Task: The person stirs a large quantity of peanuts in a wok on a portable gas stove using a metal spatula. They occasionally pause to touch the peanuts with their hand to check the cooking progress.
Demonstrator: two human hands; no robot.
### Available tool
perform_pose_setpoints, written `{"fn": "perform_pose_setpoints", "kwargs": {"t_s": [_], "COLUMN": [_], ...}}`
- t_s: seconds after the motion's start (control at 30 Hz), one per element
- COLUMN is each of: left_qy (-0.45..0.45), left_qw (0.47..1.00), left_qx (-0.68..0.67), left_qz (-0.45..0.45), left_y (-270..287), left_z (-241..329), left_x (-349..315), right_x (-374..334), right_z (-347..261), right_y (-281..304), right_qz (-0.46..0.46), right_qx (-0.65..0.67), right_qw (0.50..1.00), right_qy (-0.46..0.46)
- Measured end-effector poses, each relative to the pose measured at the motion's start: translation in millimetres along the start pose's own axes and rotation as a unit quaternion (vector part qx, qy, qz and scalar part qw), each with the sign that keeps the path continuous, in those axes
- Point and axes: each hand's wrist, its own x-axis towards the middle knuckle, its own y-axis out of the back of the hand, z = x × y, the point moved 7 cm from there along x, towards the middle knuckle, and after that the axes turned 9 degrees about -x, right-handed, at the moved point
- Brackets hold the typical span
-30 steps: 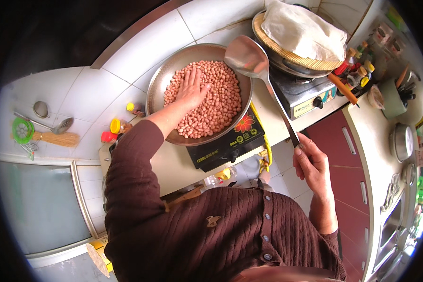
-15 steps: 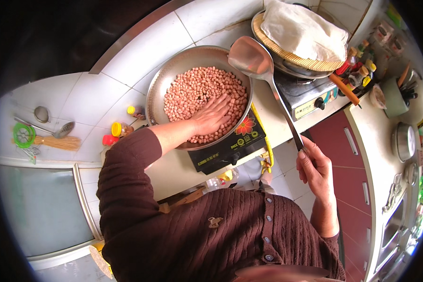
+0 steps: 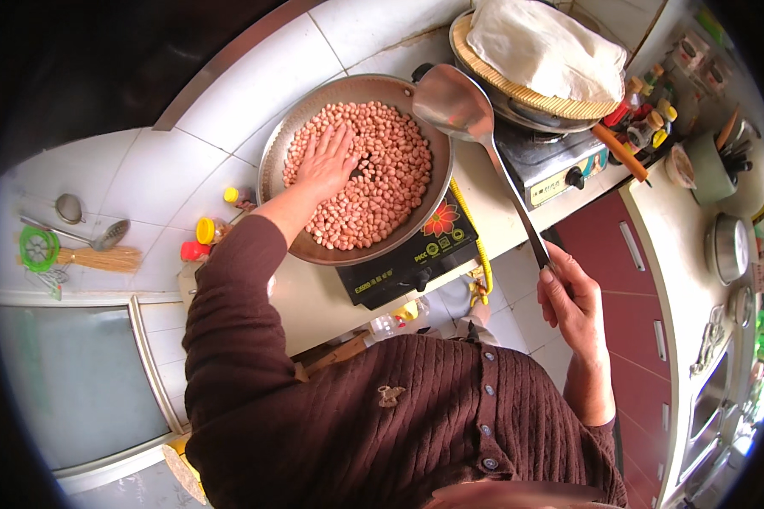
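We see a long cream-coloured counter, its smooth top (image 3: 306, 314) running along a white tiled wall. The broadest thing on it is a round, silver metal pan (image 3: 361, 88), which reaches from near the counter's back edge toward its front edge. Toward the counter's right end we find a round, straw-coloured woven disc (image 3: 484, 72) over a metal vessel, with a crumpled white cloth (image 3: 547, 55) on top. A wide bed of pink-brown shelled peanuts (image 3: 390, 191) covers most of the pan's floor, leaving a small dark gap beside the left hand. Below the disc sits a silver gas stove (image 3: 545, 176); under the pan, at the counter's front edge, is a flat black electric cooker (image 3: 412, 273) with a red flower print. A long-handled metal spatula (image 3: 496, 161) slants with its broad blade by the pan's right rim; we cannot tell whether they touch. The left hand (image 3: 325, 165) lies palm down on the peanuts, fingers extended and slightly parted, pinching nothing that we can see. The right hand (image 3: 569, 297), beyond the counter's front edge, has thumb and fingers closed around the spatula's handle end. Smallest, at the counter's left end, stands a yellow-lidded jar (image 3: 208, 229).
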Motion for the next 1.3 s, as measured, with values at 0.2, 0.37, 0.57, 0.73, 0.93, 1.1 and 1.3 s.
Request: {"fn": "perform_pose_setpoints", "kwargs": {"t_s": [0.2,0.37,0.57,0.73,0.93,1.1,1.3], "left_qy": [0.057,-0.033,-0.093,-0.121,-0.109,-0.023,0.117], "left_qw": [0.985,0.972,0.975,0.97,0.988,0.997,0.978], "left_qx": [-0.122,-0.157,-0.07,-0.087,-0.041,-0.049,-0.11], "left_qz": [-0.109,-0.173,-0.192,-0.194,-0.102,-0.057,-0.137], "left_y": [-8,-3,21,16,7,7,-2], "left_z": [14,79,103,103,80,22,-3], "left_x": [-56,-62,-16,-35,-3,21,-39], "right_x": [0,3,6,6,2,-3,-1], "right_z": [2,4,6,13,17,18,21], "right_y": [6,9,12,16,17,21,22], "right_qz": [0.004,0.005,0.01,0.014,0.011,0.021,0.022], "right_qx": [0.001,0.009,-0.01,-0.004,0.004,0.013,0.025], "right_qw": [1.0,1.0,1.0,1.0,1.0,1.0,0.999], "right_qy": [0.013,0.007,0.011,-0.001,0.002,0.0,0.0]}}
